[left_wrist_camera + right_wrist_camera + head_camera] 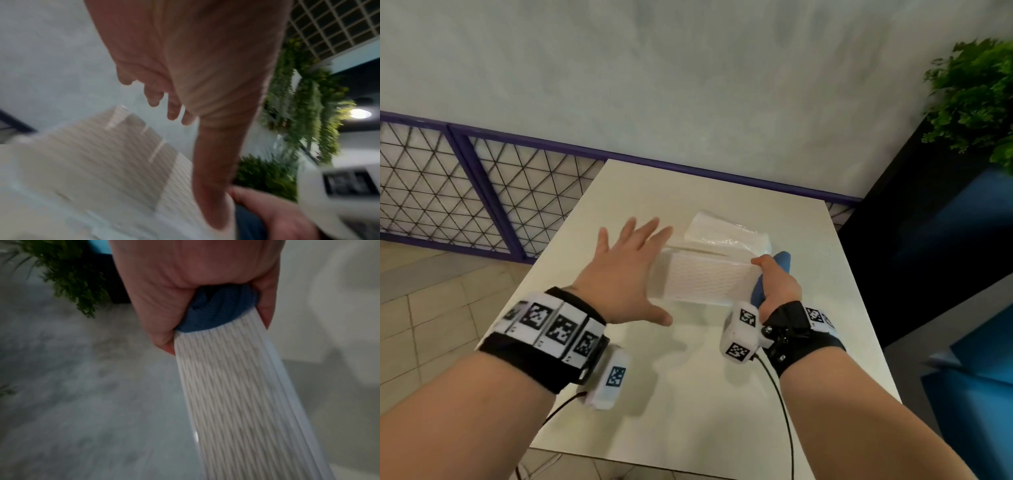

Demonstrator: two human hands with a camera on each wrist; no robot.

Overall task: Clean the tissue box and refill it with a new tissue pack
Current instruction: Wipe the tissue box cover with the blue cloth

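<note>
Our right hand [777, 287] grips the right end of the tissue box [709, 281], a blue cloth [218, 311] bunched between palm and box; its fingers [160, 337] curl round both. The box lies on the bench [688, 394] with its long axis running left to right, ribbed face up. Our left hand [619, 274] hovers spread, fingers wide and holding nothing, just beside the box's free left end, which lies to its right. The new tissue pack [726, 234] waits just behind the box.

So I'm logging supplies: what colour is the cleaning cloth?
Blue; the cloth shows best in the right wrist view, gripped by the right hand.
</note>
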